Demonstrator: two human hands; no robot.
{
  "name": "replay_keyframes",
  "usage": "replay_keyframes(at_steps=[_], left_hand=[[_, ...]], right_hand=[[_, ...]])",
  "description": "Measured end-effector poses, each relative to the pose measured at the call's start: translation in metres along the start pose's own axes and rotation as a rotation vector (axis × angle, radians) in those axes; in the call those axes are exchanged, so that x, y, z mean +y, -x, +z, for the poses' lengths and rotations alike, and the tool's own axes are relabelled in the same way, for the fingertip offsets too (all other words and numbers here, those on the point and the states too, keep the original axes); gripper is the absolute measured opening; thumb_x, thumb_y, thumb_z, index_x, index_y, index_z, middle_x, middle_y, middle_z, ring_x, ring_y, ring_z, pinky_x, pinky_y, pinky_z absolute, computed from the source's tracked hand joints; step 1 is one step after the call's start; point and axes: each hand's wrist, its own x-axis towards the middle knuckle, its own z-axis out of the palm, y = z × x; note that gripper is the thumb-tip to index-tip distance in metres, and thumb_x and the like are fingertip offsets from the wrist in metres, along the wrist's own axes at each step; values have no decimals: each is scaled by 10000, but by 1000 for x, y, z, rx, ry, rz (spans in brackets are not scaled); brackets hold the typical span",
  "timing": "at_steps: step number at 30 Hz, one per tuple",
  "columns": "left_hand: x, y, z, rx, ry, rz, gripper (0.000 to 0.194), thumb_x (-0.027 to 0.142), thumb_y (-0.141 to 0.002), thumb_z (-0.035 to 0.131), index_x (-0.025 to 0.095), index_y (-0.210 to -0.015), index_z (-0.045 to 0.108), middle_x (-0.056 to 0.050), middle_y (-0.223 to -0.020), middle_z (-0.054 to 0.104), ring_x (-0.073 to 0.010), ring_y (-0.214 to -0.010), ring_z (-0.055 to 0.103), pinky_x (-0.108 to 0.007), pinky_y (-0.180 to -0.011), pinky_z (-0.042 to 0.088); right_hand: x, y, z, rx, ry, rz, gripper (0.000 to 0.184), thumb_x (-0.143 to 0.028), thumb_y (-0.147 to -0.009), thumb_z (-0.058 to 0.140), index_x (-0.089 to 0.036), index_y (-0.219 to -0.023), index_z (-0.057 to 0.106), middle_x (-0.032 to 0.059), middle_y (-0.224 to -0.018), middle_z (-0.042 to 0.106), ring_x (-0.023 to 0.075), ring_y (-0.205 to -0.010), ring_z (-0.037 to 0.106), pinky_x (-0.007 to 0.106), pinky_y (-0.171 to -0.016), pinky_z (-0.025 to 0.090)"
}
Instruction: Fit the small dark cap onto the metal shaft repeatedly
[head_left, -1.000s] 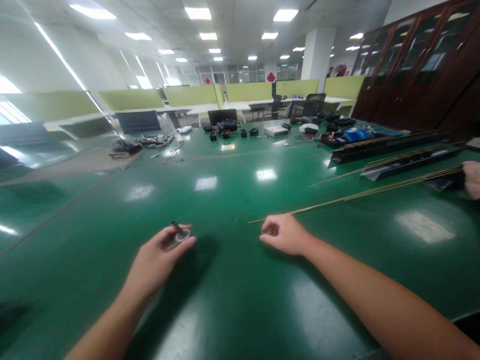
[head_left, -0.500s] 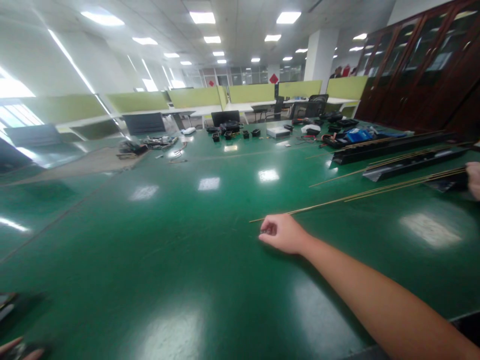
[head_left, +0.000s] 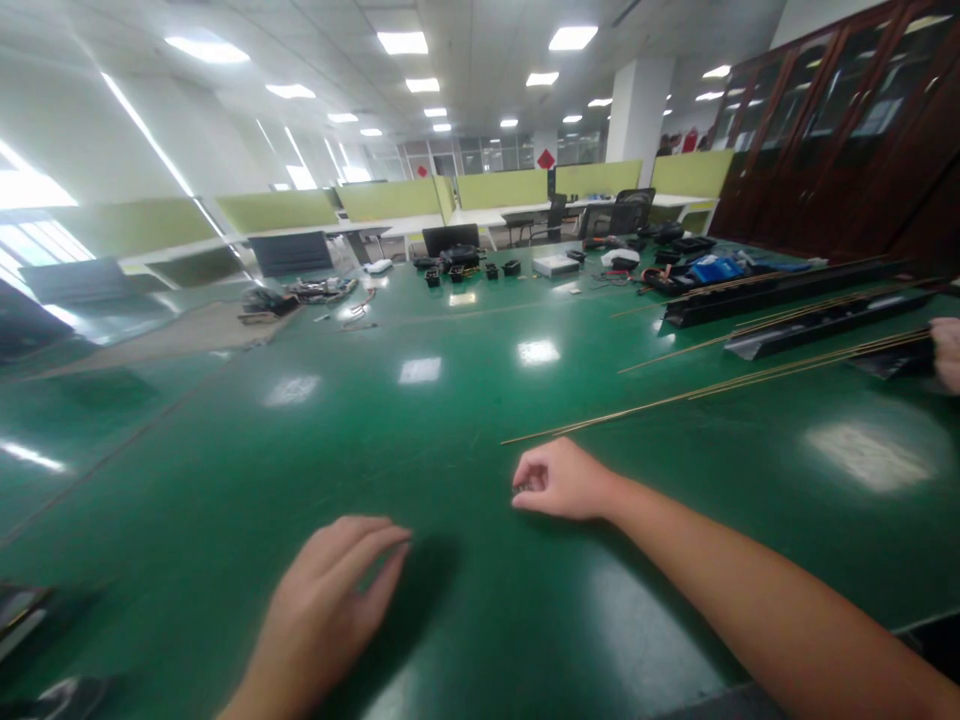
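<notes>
My left hand (head_left: 337, 590) hovers over the green tabletop (head_left: 420, 460), thumb and fingertips pinched together. A tiny dark spot shows at the fingertips, too small to name. To its right, my right hand (head_left: 566, 482) rests on the table, fingers curled round a small dark metallic piece (head_left: 523, 488) that is mostly hidden. Just beyond my right hand lie several thin brass-coloured rods (head_left: 637, 409), running off to the right.
Black metal channels (head_left: 780, 295) holding more rods lie at the right, near another person's hand (head_left: 946, 355). Across the back are a white box (head_left: 555, 265), a blue bundle (head_left: 716, 268) and small black parts (head_left: 457, 270). Blurred objects (head_left: 67, 697) sit at the lower left.
My left hand has come in from the lower left corner toward the right hand, its fingertips now pinched. My right hand has shifted slightly toward me, away from the rod ends.
</notes>
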Motion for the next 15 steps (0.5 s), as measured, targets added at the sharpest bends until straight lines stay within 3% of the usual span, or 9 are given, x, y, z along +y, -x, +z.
replay_keyframes(at_steps=[1, 4, 8, 12, 15], left_hand=[[9, -11, 15, -91, -1, 108, 161, 248, -820, 661, 285, -974, 688, -16, -948, 694, -190, -862, 640, -319, -788, 511], [38, -42, 55, -229, 1, 253, 249, 179, -865, 582, 225, -1104, 637, -62, -1036, 670, -205, -915, 610, -338, -790, 484], [57, -67, 87, -296, -34, 401, 285, 131, -861, 565, 189, -1137, 609, -81, -1042, 660, -213, -845, 581, -338, -707, 447], [56, -74, 93, -259, 4, 412, 181, 130, -915, 498, 192, -970, 659, -49, -906, 677, -192, -764, 569, -325, -665, 416], [44, -72, 80, -225, 60, 366, 176, 190, -942, 507, 221, -983, 675, -26, -916, 704, -181, -791, 604, -315, -694, 428]], right_hand=[[-1, 0, 0, -14, -4, -2, 202, -315, -696, 758, -152, -814, 736, -9, -628, 648, 107, -549, 561, 209, -522, 388], [-2, 0, -1, -83, -96, -4, 235, -315, -684, 775, -139, -834, 740, -21, -624, 630, 105, -554, 539, 206, -526, 385], [2, -3, -8, -256, -249, -11, 189, -259, -657, 777, -111, -755, 710, -42, -631, 603, 101, -584, 516, 199, -549, 388], [8, -5, -13, -326, -365, 25, 239, -298, -651, 792, -110, -774, 709, -41, -650, 614, 100, -590, 517, 199, -553, 391], [9, -6, -14, -318, -406, 70, 299, -335, -652, 806, -119, -847, 734, -16, -667, 648, 107, -600, 550, 206, -565, 420]])
